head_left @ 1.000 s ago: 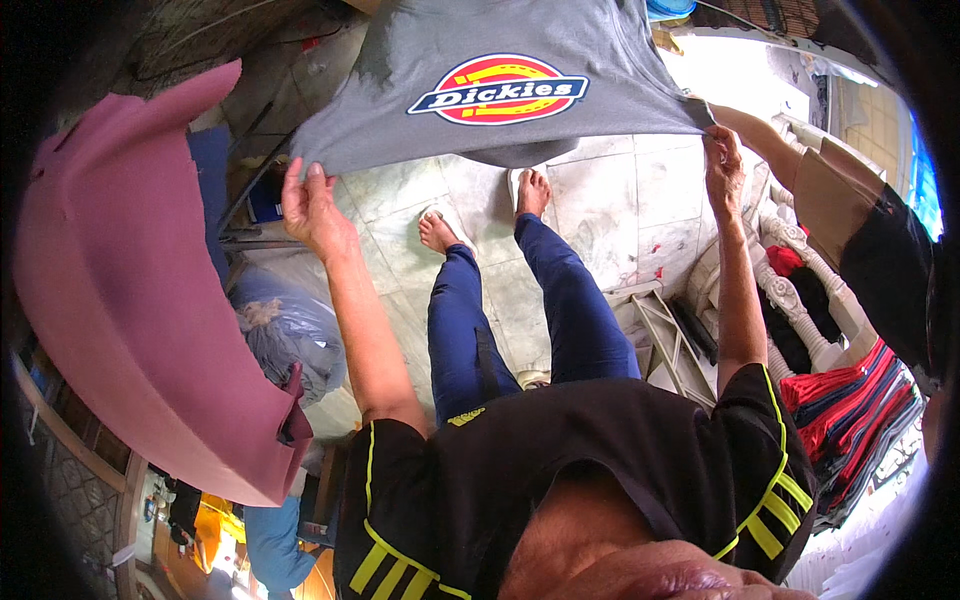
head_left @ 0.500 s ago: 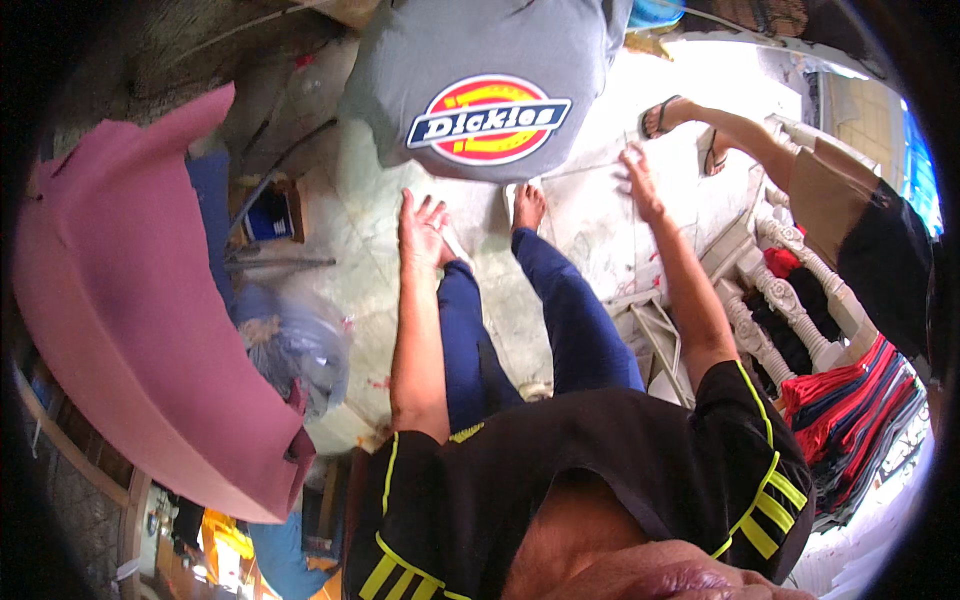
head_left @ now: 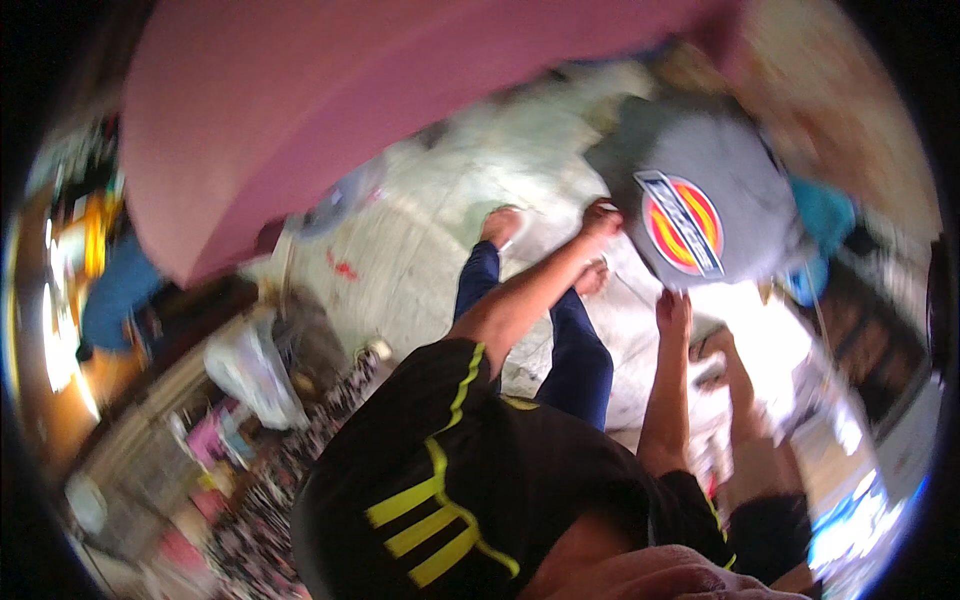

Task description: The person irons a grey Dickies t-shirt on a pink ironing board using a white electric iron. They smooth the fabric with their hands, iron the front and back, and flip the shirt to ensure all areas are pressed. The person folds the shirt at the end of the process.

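Note:
A grey cloth point(head_left: 755, 215) with a round red and yellow printed emblem, stretched into a rounded panel shape, lies ahead of me on the right. At its left edge is my left hand point(head_left: 601, 218), fingers curled in and closed on the border. My right hand point(head_left: 674, 308) reaches up to the near edge, fingertips pressed together against the cloth. Motion blur hides the exact grip of both hands. A large mauve cloth point(head_left: 250, 130), likewise spread into a panel shape, fills the upper left.
Below is a pale tiled floor point(head_left: 420, 210). Another person's leg point(head_left: 740, 390) stands close on the right. A clear plastic bag point(head_left: 255, 370) and small clutter sit at the lower left. Turquoise material point(head_left: 820, 225) hangs behind the grey cloth.
The view has swung to the left, so both cloths appear farther right. My hands were spread and apart from the grey cloth; now they are at its edges.

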Tool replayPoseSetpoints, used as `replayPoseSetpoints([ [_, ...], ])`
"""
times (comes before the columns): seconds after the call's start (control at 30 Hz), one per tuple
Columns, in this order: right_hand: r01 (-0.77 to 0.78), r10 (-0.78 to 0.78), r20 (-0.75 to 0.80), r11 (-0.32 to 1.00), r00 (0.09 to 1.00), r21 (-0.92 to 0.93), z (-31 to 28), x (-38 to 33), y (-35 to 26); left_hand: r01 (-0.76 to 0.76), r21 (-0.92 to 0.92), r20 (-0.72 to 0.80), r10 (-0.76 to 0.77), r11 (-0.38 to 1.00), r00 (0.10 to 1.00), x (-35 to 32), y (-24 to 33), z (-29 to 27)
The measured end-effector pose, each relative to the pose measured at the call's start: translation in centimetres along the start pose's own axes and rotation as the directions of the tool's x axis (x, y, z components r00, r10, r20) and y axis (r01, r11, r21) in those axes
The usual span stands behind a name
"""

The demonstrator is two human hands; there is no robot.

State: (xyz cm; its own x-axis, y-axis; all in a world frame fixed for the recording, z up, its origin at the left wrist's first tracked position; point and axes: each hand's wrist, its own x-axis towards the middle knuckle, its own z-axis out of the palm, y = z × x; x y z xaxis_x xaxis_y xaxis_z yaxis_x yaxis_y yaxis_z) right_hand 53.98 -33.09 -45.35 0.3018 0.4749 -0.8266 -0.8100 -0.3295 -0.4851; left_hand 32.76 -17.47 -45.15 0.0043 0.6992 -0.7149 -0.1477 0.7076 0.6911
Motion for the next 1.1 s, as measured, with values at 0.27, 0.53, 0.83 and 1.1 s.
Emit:
replayPoseSetpoints([
  [0.27,-0.125,0.492,0.068,0.350,0.868,-0.928,5.4,-6.8,-0.8,-0.102,-0.443,-0.246,-0.012,0.891,0.969,-3.6,0.2,-14.6],
  [0.53,0.526,0.798,0.602,0.499,0.031,-0.689,46.0,-32.7,-5.3,-0.579,-0.379,-0.768,0.103,0.722,0.632,-9.5,4.0,-42.1],
  [0.83,0.875,0.404,0.908,-0.395,-0.110,0.281,68.7,-36.0,7.7,-0.661,-0.129,-0.987,-0.032,0.739,0.157,-8.8,7.1,-68.3],
  [1.1,0.723,0.524,0.842,-0.532,-0.128,0.441,70.3,-33.2,10.8,-0.319,0.234,-0.972,0.224,0.918,-0.069,-2.9,14.8,-83.2],
])
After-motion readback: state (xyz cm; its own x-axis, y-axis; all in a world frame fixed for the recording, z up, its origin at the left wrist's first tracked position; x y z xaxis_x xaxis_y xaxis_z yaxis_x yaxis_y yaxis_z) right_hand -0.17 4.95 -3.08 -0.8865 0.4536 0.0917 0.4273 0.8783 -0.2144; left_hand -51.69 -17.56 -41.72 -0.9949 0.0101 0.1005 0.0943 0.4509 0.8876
